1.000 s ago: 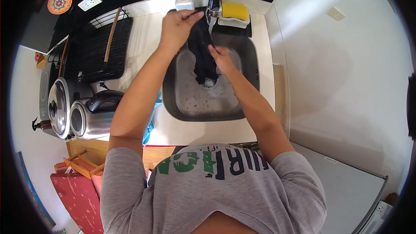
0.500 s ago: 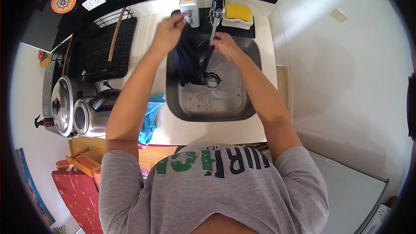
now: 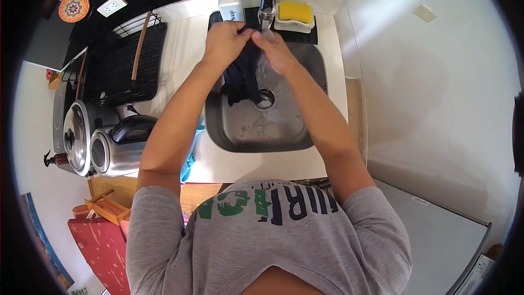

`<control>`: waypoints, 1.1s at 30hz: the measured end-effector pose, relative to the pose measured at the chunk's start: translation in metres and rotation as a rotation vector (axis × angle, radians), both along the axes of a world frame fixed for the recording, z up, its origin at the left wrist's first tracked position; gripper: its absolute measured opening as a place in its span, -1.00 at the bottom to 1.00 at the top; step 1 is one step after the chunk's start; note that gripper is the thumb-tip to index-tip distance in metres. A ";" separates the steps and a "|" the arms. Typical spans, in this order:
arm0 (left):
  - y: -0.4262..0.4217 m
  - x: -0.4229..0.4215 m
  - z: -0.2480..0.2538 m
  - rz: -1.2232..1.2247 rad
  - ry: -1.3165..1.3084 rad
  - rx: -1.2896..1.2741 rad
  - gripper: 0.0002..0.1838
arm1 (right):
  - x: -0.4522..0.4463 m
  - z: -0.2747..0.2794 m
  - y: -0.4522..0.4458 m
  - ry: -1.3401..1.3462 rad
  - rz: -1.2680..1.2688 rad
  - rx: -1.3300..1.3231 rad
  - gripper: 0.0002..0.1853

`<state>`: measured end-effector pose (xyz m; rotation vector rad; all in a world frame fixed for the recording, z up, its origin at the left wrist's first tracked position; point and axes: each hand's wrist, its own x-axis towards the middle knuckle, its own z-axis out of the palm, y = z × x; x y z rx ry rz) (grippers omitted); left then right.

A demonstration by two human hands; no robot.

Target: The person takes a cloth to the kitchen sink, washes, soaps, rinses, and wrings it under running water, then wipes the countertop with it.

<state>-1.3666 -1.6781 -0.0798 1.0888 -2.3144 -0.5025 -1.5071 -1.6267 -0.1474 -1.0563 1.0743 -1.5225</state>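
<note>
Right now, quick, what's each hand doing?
Left hand: closed, holding the dark cloth.
Right hand: close to the cloth's top; cannot tell whether it grips.

Both arms point(image 3: 169, 123) are stretched toward the far side of the sink point(image 3: 284, 131), elbows kinda bent. Left hand point(image 3: 225, 42) is held pinched near its far left corner, right hand point(image 3: 276, 54) is held close by, thumb pointed leftward.

A kitchen: a sink point(image 3: 262, 134) with a running tap point(image 3: 267, 3) is set in the counter point(image 3: 234, 170), and soap point(image 3: 231, 8), a sponge point(image 3: 295, 12), a rack point(image 3: 112, 71), a kettle point(image 3: 121, 153) and a lidded pot point(image 3: 80, 136) stand nearby.
</note>
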 end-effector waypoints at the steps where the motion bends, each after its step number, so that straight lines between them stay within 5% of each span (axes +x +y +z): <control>1: -0.001 0.001 0.005 0.028 0.102 0.018 -0.67 | 0.000 -0.006 0.004 0.123 0.035 0.040 -0.54; 4: -0.009 0.007 0.018 0.035 0.444 0.086 -0.71 | 0.002 -0.024 0.023 0.300 0.107 0.430 -0.55; 7: -0.002 0.016 0.064 0.040 0.614 0.133 -0.75 | 0.001 -0.118 0.023 0.163 0.201 0.528 -0.58; 12: 0.002 0.024 0.084 0.059 0.636 0.171 -0.73 | -0.007 -0.161 0.029 0.052 0.103 0.553 -0.73; 14: -0.002 0.027 0.059 0.106 0.544 0.170 -0.70 | -0.017 -0.167 0.016 0.241 0.032 0.341 -0.77; 19: -0.017 0.042 -0.041 0.157 0.178 0.257 -0.71 | -0.029 -0.093 -0.007 0.794 0.001 -0.004 -0.75; 22: -0.010 0.044 -0.086 0.094 -0.090 0.206 -0.68 | -0.027 -0.029 -0.009 0.806 0.198 0.262 -0.69; 24: -0.006 0.035 -0.091 -0.051 -0.236 0.325 -0.65 | -0.027 -0.029 -0.022 0.946 0.166 0.208 -0.67; 25: -0.008 0.026 -0.093 -0.105 -0.088 0.598 -0.65 | -0.028 -0.029 -0.026 0.927 0.179 0.129 -0.66; 26: -0.005 0.014 -0.094 -0.107 -0.086 0.599 -0.65 | -0.026 -0.027 -0.028 0.908 0.194 0.048 -0.64; 28: -0.006 -0.006 -0.095 -0.309 0.606 0.868 -0.69 | -0.024 -0.018 -0.027 0.801 0.218 0.006 -0.64; 32: -0.003 -0.007 -0.099 -0.262 0.538 0.955 -0.66 | -0.027 0.010 -0.020 0.821 0.209 0.090 -0.68; 33: -0.002 -0.004 -0.105 -0.265 0.540 0.958 -0.66 | -0.027 0.011 -0.018 0.644 0.124 0.092 -0.68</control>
